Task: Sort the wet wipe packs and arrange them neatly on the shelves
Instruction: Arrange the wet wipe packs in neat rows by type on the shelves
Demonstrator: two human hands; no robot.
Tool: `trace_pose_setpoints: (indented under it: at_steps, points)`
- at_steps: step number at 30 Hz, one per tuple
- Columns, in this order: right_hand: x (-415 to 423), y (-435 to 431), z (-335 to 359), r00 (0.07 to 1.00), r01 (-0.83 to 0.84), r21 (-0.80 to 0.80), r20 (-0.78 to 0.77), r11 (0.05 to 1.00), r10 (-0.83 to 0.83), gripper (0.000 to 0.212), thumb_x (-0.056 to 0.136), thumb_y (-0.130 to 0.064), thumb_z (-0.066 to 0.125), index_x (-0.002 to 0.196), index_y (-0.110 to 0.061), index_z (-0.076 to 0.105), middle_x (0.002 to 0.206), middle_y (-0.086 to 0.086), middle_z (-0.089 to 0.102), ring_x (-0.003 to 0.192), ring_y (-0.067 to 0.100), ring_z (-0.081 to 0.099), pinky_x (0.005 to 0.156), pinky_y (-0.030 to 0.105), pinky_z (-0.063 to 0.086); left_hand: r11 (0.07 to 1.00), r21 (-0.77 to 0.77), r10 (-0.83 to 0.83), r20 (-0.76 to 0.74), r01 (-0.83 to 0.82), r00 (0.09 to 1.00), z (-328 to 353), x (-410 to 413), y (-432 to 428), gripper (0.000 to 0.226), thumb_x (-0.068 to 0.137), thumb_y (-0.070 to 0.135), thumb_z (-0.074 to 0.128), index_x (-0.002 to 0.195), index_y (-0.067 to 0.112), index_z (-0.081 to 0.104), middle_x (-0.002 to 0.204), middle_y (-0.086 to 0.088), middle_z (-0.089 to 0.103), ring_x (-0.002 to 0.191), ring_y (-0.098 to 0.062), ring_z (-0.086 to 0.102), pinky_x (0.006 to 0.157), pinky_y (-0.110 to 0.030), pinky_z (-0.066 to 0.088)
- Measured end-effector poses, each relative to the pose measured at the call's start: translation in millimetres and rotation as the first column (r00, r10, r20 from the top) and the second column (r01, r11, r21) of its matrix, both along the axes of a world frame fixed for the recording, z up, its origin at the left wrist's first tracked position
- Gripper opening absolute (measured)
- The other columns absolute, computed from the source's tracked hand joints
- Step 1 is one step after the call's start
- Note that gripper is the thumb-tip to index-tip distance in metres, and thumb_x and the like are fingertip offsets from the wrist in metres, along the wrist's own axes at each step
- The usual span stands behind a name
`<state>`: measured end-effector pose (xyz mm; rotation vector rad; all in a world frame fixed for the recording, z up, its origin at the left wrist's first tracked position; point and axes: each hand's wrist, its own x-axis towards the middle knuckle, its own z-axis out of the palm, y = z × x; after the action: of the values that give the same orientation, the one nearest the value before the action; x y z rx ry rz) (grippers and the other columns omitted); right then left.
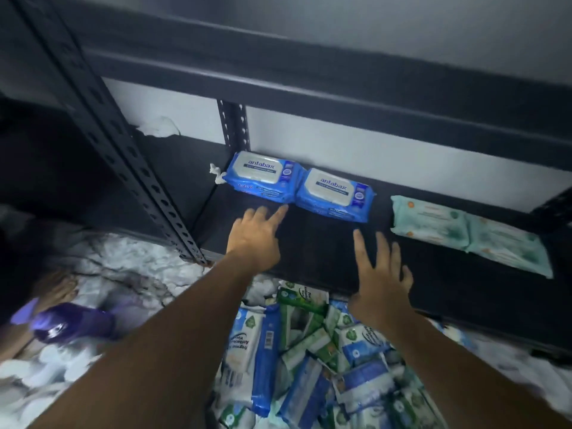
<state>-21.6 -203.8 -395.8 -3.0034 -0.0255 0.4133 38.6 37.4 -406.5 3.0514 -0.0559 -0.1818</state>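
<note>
A person crouches before a black metal shelf [325,252], both bare hands reaching over its board, with a loose heap of packs [309,360] in blue, green and white lying unsorted on the floor below its front edge. Four packs are on the board. The left blue pack [263,176] and the right blue pack [335,195] lie flat, side by side and touching, against the back wall near the slotted post [139,181]. Two pale green packs [430,219] lie end to end further right, apart from the blue pair.

The blue packs look soft and plump, with glossy wrappers and white lid flaps facing up. The right one sits slightly askew.

The left hand [253,239] holds nothing. Its fingers are straight and close together, the forefinger at the front corner of the left blue pack; whether it touches cannot be told. The right hand [380,280] hovers palm down over bare board, fingers spread wide.

The likely risk is a one-fingered nudge: the slick wrapper may slide or twist, pushing its neighbour further out of line. A purple spray bottle [74,323] lies on the floor at left.
</note>
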Motion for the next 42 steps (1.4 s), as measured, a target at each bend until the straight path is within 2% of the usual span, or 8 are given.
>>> trace_pose_setpoints:
  at_steps: [8,12,17,23,26,29,36,42]
  points:
    - [-130.8,-57.3,-7.0,0.950,0.277,0.209,-0.206,0.938,-0.234,0.116,0.078,-0.029,0.071,0.156,-0.041,-0.014,0.164,0.008,0.006,0.149,0.035,0.021,0.099,0.051,0.047,0.935,-0.326,0.064,-0.232,-0.139,0.971,0.5,-130.5,-24.3,0.047,0.078,0.031,0.049,0.123,0.023,0.062,0.115,-0.009,0.065,0.110,-0.033,0.062,0.090,-0.040,0.054]
    - [-182.0,-70.4,-27.5,0.900,0.376,0.177,-0.305,0.910,-0.312,0.101,0.084,-0.033,0.066,0.159,-0.036,-0.001,0.157,0.007,0.024,0.132,0.032,0.045,0.092,0.040,0.047,0.883,-0.376,0.122,-0.393,-0.280,0.912,-29.3,-203.5,-33.7,0.046,0.076,0.035,0.049,0.113,0.014,0.065,0.110,-0.010,0.068,0.104,-0.032,0.066,0.086,-0.039,0.055]
    - [-218.6,-79.4,-53.8,0.843,0.419,0.217,-0.454,0.882,-0.289,0.053,0.090,-0.016,0.060,0.143,-0.017,0.052,0.126,0.003,0.064,0.109,0.024,0.061,0.090,0.035,0.055,0.847,-0.273,0.360,-0.336,-0.456,0.870,-76.2,-271.8,-39.2,0.044,0.086,0.041,0.058,0.119,0.013,0.063,0.110,-0.013,0.064,0.108,-0.035,0.062,0.091,-0.040,0.052]
    - [-218.3,-70.6,-63.2,0.867,0.402,0.176,-0.390,0.899,-0.311,0.056,0.087,-0.012,0.056,0.140,-0.027,0.052,0.114,-0.002,0.064,0.083,0.017,0.056,0.055,0.017,0.041,0.700,-0.296,0.543,-0.370,-0.650,0.754,-95.3,-279.4,-33.1,0.077,0.082,0.057,0.069,0.136,0.005,0.050,0.116,-0.021,0.064,0.112,-0.041,0.061,0.094,-0.043,0.050]
    - [-209.6,-56.3,-65.0,0.898,0.340,0.137,-0.340,0.930,-0.278,0.020,0.089,-0.017,0.051,0.104,-0.022,0.062,0.090,-0.004,0.059,0.091,0.022,0.060,0.071,0.028,0.048,0.667,-0.295,0.588,-0.356,-0.684,0.726,-101.8,-272.6,-29.0,0.082,0.077,0.065,0.071,0.125,0.001,0.054,0.118,-0.022,0.061,0.111,-0.041,0.060,0.094,-0.044,0.050]
    - [-201.4,-40.5,-72.2,0.920,0.303,0.180,-0.309,0.936,-0.239,0.032,0.092,-0.018,0.052,0.119,-0.020,0.068,0.111,0.000,0.070,0.104,0.017,0.064,0.090,0.026,0.049,0.638,-0.256,0.623,-0.383,-0.726,0.682,-109.1,-263.6,-31.6,0.095,0.070,0.072,0.073,0.128,0.000,0.052,0.124,-0.024,0.056,0.117,-0.042,0.056,0.099,-0.047,0.045]
    - [-196.6,1.2,-92.3,0.868,0.226,0.183,-0.483,0.957,-0.113,0.030,0.092,-0.014,0.048,0.066,-0.023,0.037,0.070,-0.007,0.042,0.083,0.017,0.053,0.070,0.025,0.036,0.601,-0.234,0.666,-0.382,-0.764,0.640,-118.2,-247.9,-32.0,0.103,0.056,0.072,0.081,0.124,0.000,0.052,0.121,-0.024,0.053,0.117,-0.043,0.053,0.102,-0.049,0.044]
    - [-195.7,32.9,-97.0,0.811,0.264,0.022,-0.546,0.964,-0.210,0.023,0.094,-0.023,0.048,0.108,-0.022,0.066,0.108,-0.002,0.065,0.110,0.021,0.060,0.089,0.037,0.046,0.539,-0.264,0.621,-0.517,-0.800,0.589,-126.9,-240.4,-7.9,0.120,0.032,0.088,0.075,0.122,0.013,0.053,0.115,-0.011,0.054,0.109,-0.034,0.061,0.086,-0.051,0.057]
